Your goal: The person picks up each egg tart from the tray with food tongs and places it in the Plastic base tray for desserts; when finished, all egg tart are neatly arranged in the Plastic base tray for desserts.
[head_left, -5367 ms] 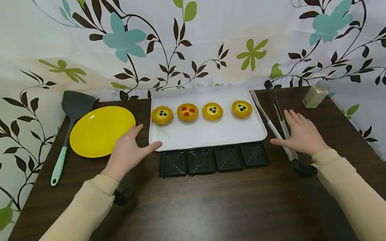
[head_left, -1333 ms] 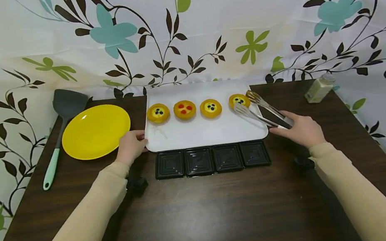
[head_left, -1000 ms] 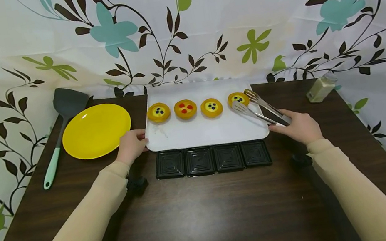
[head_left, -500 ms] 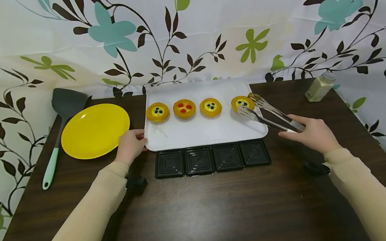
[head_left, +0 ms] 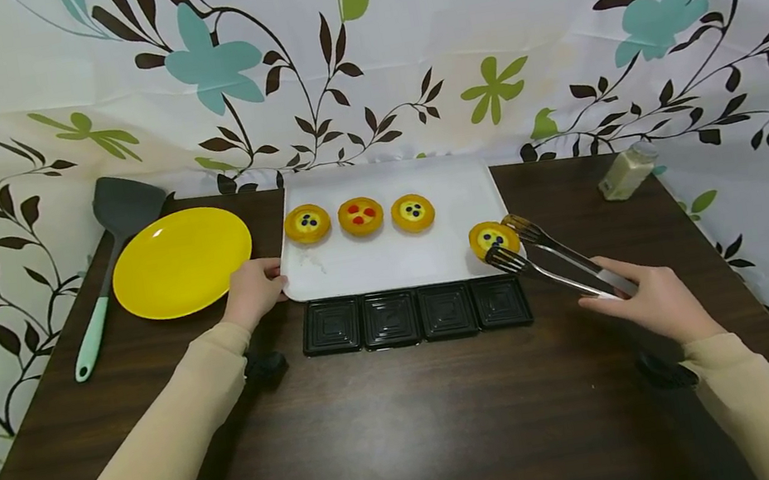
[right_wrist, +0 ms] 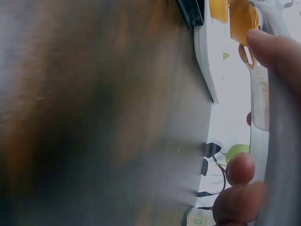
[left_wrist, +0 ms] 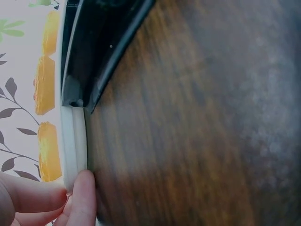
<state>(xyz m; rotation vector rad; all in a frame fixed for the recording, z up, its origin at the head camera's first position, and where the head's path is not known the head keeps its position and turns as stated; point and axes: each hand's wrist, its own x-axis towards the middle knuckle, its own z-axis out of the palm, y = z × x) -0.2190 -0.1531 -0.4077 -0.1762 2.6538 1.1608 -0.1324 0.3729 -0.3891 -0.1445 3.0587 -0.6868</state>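
Observation:
In the head view my left hand point(head_left: 253, 293) pinches the left edge of a white tray point(head_left: 389, 269); the left wrist view shows thumb and fingers on the tray's rim point(left_wrist: 74, 136). My right hand point(head_left: 654, 302) grips metal tongs point(head_left: 573, 265). Between the tongs' slotted ends is a tart point(head_left: 493, 239) with blue berries, over the tray's front right corner. That tart point(right_wrist: 242, 21) appears raised in the right wrist view. Farther back on the tray sit a blue-berry tart point(head_left: 307, 224), a red-topped tart point(head_left: 361, 217) and another blue-berry tart point(head_left: 413, 213).
Several black square dishes point(head_left: 389, 319) stand in a row along the tray's front edge. To the left lie a yellow plate point(head_left: 182, 264) and a spatula point(head_left: 126, 209) with a mint handle. A shaker bottle point(head_left: 628, 172) is at the back right, before a patterned cloth point(head_left: 355, 52).
My left hand has taken the tray's left edge. My right hand picked up the tongs, closed them about the rightmost tart, and brought it toward the tray's front right corner.

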